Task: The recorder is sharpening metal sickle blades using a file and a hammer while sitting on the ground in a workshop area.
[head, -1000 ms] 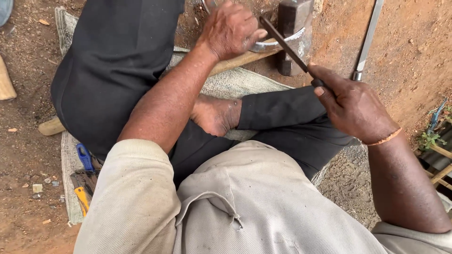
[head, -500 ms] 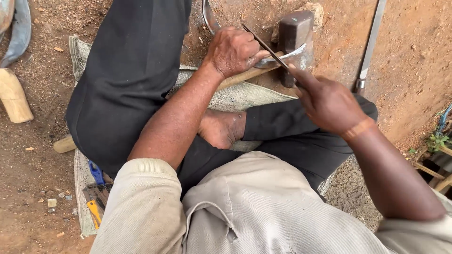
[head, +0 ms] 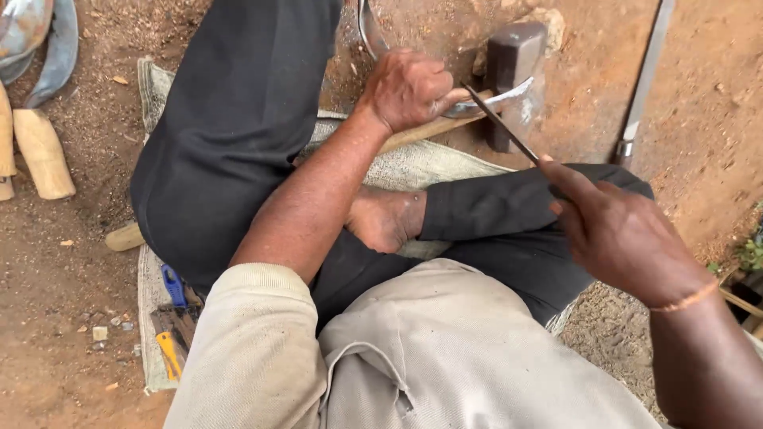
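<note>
Filing looks to be the step in hand, and the steel block [head: 515, 56] standing in the dirt is your reference for everything else.

Far left of the block lie pale wooden pieces [head: 44, 155]. Below and left of it, blue- and yellow-handled tools [head: 171, 318] rest at the edge of the woven mat [head: 413, 167] you sit on.

Just left of the block, your left hand [head: 407, 87] is closed with its fingers curled together. It presses down on the curved metal blade [head: 497, 97] where the blade meets its wooden handle [head: 429, 129]. The blade's tip rests against the block's face, and its far curve rises up and away on the left.

The thin dark file [head: 501, 123] crosses the blade right at the block. It slants down and to the right into your right hand [head: 620, 234], which sits well below and right of the block. That hand's fingers are wrapped tight around the file's end, with the forefinger laid along the shaft.

Right of the block, a long metal bar [head: 644, 79] lies on the ground, apart from the work.

To my eye the next stroke calls for three things:
- the left hand pinning the blade hard to the block so it cannot rock
- the file held at one steady slant across the edge
- your left knuckles kept clear of the file's path, since they sit just beside the contact point
</note>
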